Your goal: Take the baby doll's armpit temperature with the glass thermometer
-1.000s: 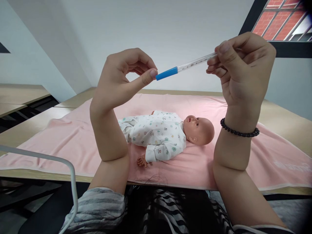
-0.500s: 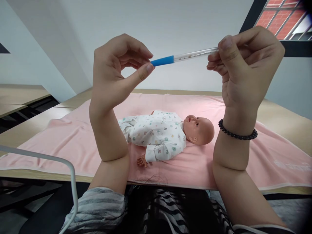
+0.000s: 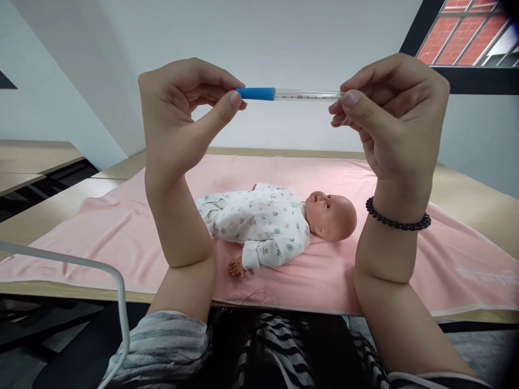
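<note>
Both my hands are raised in front of the white wall, holding a thin glass thermometer (image 3: 302, 95) level between them. My left hand (image 3: 178, 116) pinches its blue end with thumb and fingers. My right hand (image 3: 395, 116), with a black bead bracelet on the wrist, pinches the clear end. Below them a baby doll (image 3: 275, 224) in a white patterned suit lies on its back on a pink blanket (image 3: 121, 227), head to the right.
The blanket covers a light wooden table (image 3: 470, 197). A white metal rail (image 3: 101, 270) curves at the lower left. More wooden desks (image 3: 32, 156) stand at the far left. A window with a brick wall behind (image 3: 470, 32) is at the upper right.
The thermometer has gone from tilted, blue end down, to level. My left hand rose and closed on the blue end; my right hand lowered slightly.
</note>
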Available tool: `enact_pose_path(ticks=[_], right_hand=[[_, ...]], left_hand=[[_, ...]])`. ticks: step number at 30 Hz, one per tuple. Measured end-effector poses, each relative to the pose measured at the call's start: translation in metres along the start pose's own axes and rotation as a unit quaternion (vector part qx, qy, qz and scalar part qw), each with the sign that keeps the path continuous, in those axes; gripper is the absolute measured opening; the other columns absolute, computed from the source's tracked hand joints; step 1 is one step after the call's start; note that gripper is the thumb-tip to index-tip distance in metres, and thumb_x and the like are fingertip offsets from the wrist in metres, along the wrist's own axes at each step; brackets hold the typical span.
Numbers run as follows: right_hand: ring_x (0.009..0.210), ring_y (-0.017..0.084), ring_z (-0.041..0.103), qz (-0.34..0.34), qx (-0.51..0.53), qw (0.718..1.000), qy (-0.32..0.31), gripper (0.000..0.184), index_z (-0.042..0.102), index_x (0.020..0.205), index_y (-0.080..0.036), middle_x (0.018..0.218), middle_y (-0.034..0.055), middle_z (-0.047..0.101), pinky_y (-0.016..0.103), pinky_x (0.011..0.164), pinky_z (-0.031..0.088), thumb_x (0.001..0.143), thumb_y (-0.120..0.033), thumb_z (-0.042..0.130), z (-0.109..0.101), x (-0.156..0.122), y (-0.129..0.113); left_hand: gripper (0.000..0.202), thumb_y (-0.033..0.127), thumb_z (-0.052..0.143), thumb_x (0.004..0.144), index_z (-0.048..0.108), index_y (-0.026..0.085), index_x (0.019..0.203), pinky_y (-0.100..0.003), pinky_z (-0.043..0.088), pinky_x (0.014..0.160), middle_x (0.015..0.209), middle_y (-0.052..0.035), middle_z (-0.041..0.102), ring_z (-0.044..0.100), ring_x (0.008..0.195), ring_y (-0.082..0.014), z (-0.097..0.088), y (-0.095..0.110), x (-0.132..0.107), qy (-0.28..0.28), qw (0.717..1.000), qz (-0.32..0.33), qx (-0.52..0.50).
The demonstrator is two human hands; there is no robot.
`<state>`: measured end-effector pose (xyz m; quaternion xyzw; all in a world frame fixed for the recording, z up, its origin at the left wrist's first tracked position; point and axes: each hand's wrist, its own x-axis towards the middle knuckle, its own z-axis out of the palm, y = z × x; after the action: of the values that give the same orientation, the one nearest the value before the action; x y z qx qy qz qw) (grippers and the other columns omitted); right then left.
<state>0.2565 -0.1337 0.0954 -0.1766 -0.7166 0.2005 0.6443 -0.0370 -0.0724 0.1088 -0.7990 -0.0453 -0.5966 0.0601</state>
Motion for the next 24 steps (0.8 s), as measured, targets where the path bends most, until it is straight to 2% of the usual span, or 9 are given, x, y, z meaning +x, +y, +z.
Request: enact_pose_path(ticks=[4,7,9,11,13,16,18,21,24], right_hand=[[0.119,0.035,0.070,0.065,0.004,0.997,0.047,0.012,0.078,0.081,-0.050,0.099,-0.0035,0.077,0.051,0.099,0.063,0.087,-0.041,0.081,-0.012,0.006,-0.002],[0.124,0.034,0.067,0.136,0.067,0.987,0.058,0.007,0.078,0.079,-0.048,0.108,-0.0049,0.077,0.050,0.112,0.057,0.085,-0.047,0.081,-0.021,0.012,-0.001],[0.114,0.034,0.068,0.133,0.052,0.988,0.057,0.010,0.077,0.076,-0.047,0.102,-0.0035,0.076,0.053,0.111,0.055,0.082,-0.044,0.083,-0.024,0.014,0.004],[0.098,0.034,0.068,0.101,-0.013,0.993,0.055,0.015,0.076,0.072,-0.044,0.090,0.0000,0.073,0.058,0.102,0.057,0.078,-0.036,0.086,-0.026,0.014,0.011],[0.090,0.034,0.067,0.102,-0.026,0.993,0.048,0.015,0.075,0.070,-0.042,0.082,0.0018,0.071,0.060,0.095,0.058,0.075,-0.034,0.087,-0.028,0.015,0.016],[0.097,0.034,0.069,0.155,0.054,0.986,0.018,0.015,0.072,0.069,-0.043,0.087,0.0007,0.075,0.059,0.093,0.058,0.074,-0.048,0.086,-0.032,0.016,0.019],[0.095,0.033,0.070,0.139,0.021,0.990,0.017,0.015,0.073,0.071,-0.044,0.087,0.0000,0.075,0.059,0.092,0.059,0.074,-0.050,0.087,-0.034,0.017,0.021],[0.086,0.030,0.069,0.099,-0.065,0.992,0.035,0.012,0.077,0.074,-0.041,0.081,0.0010,0.073,0.060,0.094,0.059,0.075,-0.038,0.089,-0.034,0.017,0.024],[0.095,0.033,0.070,0.146,0.015,0.989,0.012,0.011,0.074,0.071,-0.045,0.087,-0.0002,0.075,0.062,0.096,0.058,0.076,-0.046,0.084,-0.031,0.016,0.021]], left_hand=[[0.005,0.026,0.082,0.097,0.085,0.025,0.100,-0.032,0.063,0.063,0.085,0.0000,0.077,0.077,0.074,-0.0175,0.006,0.003,0.003,0.073,0.997,0.004,-0.038],[0.014,0.033,0.077,0.102,0.084,0.027,0.092,-0.032,0.058,0.056,0.079,-0.0014,0.075,0.075,0.066,-0.0178,0.007,0.002,0.006,0.124,0.992,0.018,-0.030],[0.021,0.038,0.075,0.103,0.083,0.026,0.087,-0.030,0.052,0.051,0.075,-0.0014,0.074,0.072,0.061,-0.0165,0.005,-0.002,0.007,0.162,0.986,0.024,-0.035],[0.028,0.042,0.073,0.104,0.082,0.024,0.084,-0.028,0.047,0.050,0.072,-0.0001,0.072,0.069,0.058,-0.0139,0.002,-0.006,0.008,0.191,0.980,0.026,-0.041],[0.032,0.046,0.074,0.103,0.080,0.023,0.081,-0.028,0.044,0.050,0.070,0.0005,0.071,0.066,0.056,-0.0128,0.000,-0.008,0.007,0.202,0.978,0.018,-0.039],[0.034,0.050,0.078,0.099,0.079,0.024,0.076,-0.031,0.039,0.047,0.069,-0.0006,0.072,0.061,0.051,-0.0141,-0.002,-0.009,0.007,0.212,0.977,0.002,-0.032],[0.034,0.050,0.080,0.097,0.079,0.025,0.074,-0.032,0.036,0.047,0.067,-0.0013,0.072,0.058,0.048,-0.0147,-0.002,-0.007,0.006,0.219,0.975,-0.001,-0.038],[0.031,0.041,0.079,0.099,0.079,0.025,0.072,-0.032,0.034,0.048,0.066,-0.0004,0.071,0.058,0.047,-0.0140,0.001,-0.006,0.007,0.218,0.974,0.003,-0.058],[0.032,0.029,0.071,0.100,0.077,0.023,0.070,-0.030,0.030,0.048,0.063,0.0026,0.068,0.057,0.047,-0.0114,0.004,-0.006,0.009,0.232,0.970,0.013,-0.063]])
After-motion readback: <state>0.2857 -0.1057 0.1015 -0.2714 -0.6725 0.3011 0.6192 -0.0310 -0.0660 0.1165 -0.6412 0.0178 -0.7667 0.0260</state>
